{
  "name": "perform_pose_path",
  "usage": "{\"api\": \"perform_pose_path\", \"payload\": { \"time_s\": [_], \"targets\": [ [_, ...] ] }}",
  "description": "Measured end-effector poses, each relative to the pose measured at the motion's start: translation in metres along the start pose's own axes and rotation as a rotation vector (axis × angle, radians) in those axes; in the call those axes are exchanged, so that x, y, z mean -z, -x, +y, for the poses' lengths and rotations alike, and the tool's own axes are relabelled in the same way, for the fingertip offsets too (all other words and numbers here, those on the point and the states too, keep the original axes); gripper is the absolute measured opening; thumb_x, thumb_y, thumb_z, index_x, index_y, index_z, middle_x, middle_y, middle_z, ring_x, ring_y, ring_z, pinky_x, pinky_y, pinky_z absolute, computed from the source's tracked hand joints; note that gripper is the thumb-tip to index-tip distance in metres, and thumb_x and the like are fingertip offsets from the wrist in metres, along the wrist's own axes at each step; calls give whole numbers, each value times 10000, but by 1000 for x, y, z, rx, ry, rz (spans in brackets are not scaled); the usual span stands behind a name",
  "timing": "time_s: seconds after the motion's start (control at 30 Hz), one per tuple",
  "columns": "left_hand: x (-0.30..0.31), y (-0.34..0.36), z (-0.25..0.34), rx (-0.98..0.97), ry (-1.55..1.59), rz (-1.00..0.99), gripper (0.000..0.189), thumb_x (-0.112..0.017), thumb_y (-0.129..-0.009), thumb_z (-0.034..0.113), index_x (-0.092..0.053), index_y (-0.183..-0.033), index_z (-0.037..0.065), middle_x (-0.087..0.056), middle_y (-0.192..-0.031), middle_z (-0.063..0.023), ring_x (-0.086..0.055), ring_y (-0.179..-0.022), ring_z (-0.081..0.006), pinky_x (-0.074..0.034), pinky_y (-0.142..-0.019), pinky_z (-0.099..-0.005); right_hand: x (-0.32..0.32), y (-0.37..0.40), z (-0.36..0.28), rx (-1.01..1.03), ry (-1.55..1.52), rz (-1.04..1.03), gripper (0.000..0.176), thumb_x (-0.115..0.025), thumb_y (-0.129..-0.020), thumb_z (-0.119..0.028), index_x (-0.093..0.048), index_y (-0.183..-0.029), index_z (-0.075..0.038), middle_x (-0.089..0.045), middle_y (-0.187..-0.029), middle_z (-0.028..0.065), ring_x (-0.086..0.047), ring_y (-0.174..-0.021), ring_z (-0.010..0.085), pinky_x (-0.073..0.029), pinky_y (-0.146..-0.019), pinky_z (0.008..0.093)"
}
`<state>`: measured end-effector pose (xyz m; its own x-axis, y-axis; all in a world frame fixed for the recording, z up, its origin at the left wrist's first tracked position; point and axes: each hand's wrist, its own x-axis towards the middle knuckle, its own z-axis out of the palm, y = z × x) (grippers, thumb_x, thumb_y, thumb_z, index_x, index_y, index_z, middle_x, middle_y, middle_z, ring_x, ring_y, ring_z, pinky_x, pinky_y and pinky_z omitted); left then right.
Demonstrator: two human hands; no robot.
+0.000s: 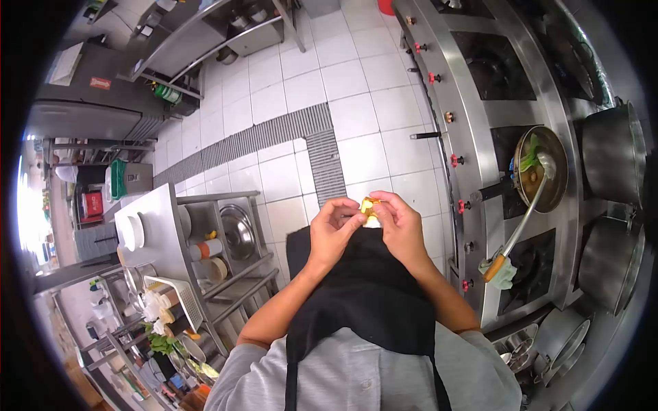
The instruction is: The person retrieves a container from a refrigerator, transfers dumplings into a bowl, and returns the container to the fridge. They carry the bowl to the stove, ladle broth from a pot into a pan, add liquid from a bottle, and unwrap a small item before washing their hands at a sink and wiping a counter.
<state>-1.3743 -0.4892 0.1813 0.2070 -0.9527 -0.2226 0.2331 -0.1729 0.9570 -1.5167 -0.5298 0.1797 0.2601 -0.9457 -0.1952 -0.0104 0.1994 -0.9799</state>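
Observation:
In front of my black apron [363,281], both hands meet around a small packet in a shiny yellow and white wrapper [371,219]. My left hand [332,233] pinches its left side with thumb and fingertips. Closed on the right side is my right hand [401,229]. The fingers partly hide the packet, and its contents cannot be made out. To my right, a frying pan [556,194] on the stove holds green leaves [530,155] and brown bits. A long metal cooking utensil with a wooden handle [497,267] leans across the pan's rim, its handle over a cloth [506,275].
The steel stove [473,109], with red knobs, runs along my right; large pots [612,154] stand behind it. At left, a steel table [154,229] carries white bowls [130,231] and a white basket [179,301]. A drain grate [267,137] crosses the tiled floor.

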Motion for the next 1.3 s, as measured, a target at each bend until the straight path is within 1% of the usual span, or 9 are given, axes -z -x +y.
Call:
{"api": "perform_pose_path", "payload": {
  "time_s": [0.27, 0.37, 0.47, 0.6, 0.67, 0.77, 0.93, 1.0, 1.3],
  "targets": [
    [30, -4, 9, 145, 34, -46, 309, -625, -822, -16, -524, -1113, -14, -620, -979, -80, -595, -868, -115, -500, -748, -231, -24, -2, -23, 105, 308, 50, 151, -557, -883, -104, -596, -971, 13, -671, -797, 163, -680, -731, 216, -515, -613, 281],
    [40, -4, 10, 161, 153, -50, 294, -621, -831, 6, -527, -1110, 0, -619, -983, -70, -593, -876, -115, -494, -739, -236, -30, -7, -16, 169, 285, 44, 161, -574, -878, -125, -610, -945, 17, -672, -775, 140, -672, -702, 181, -507, -605, 270],
    [48, -1, 23, 329, 359, -110, 274, -603, -853, 36, -527, -1117, 22, -617, -983, -62, -588, -884, -115, -484, -748, -247, -33, -15, -6, -44, 44, -55, 170, -604, -862, -139, -631, -918, 20, -654, -754, 77, -616, -714, 101, -488, -604, 241],
    [55, -3, 19, 339, 447, -151, 247, -583, -873, 59, -529, -1113, 40, -613, -992, -55, -581, -895, -114, -475, -767, -252, -46, -15, -9, -50, 24, -24, 142, -619, -839, -99, -629, -931, 8, -639, -807, 81, -600, -691, 106, -483, -583, 232],
    [54, -2, 23, 319, 397, -89, 230, -576, -877, 56, -530, -1102, 42, -610, -1006, -57, -576, -909, -114, -469, -786, -251, -50, -1, -31, 351, 408, 204, 148, -634, -805, -25, -617, -948, 8, -618, -884, 74, -578, -669, 103, -456, -555, 219],
    [51, -2, 27, 264, 367, -98, 226, -571, -879, 60, -533, -1100, 27, -605, -990, -49, -558, -872, -93, -445, -750, -220, -56, 9, -48, 366, 358, 63, 207, -657, -752, 20, -616, -954, -1, -609, -910, 87, -586, -660, 123, -469, -564, 230],
    [52, -6, 22, 249, 377, -197, 216, -565, -874, 34, -531, -1086, 10, -599, -985, -58, -558, -886, -97, -443, -755, -226, -55, 7, -30, 348, 341, 59, 164, -655, -759, 8, -631, -921, -1, -633, -852, 101, -603, -650, 148, -501, -570, 252],
    [51, -6, 19, 245, 351, -213, 214, -562, -873, 26, -529, -1083, 3, -597, -984, -62, -557, -893, -99, -445, -759, -228, -52, 8, -27, 223, 226, 50, 163, -645, -752, 60, -643, -911, 21, -649, -848, 98, -629, -732, 134, -516, -678, 231],
    [37, -6, 13, 312, 302, -266, 205, -566, -879, 49, -528, -1078, 20, -592, -968, -46, -549, -875, -103, -443, -739, -237, -26, 7, -4, -7, -3, 6, 149, -646, -767, 44, -644, -916, 41, -673, -878, 100, -650, -800, 136, -518, -708, 243]
  ]
}}
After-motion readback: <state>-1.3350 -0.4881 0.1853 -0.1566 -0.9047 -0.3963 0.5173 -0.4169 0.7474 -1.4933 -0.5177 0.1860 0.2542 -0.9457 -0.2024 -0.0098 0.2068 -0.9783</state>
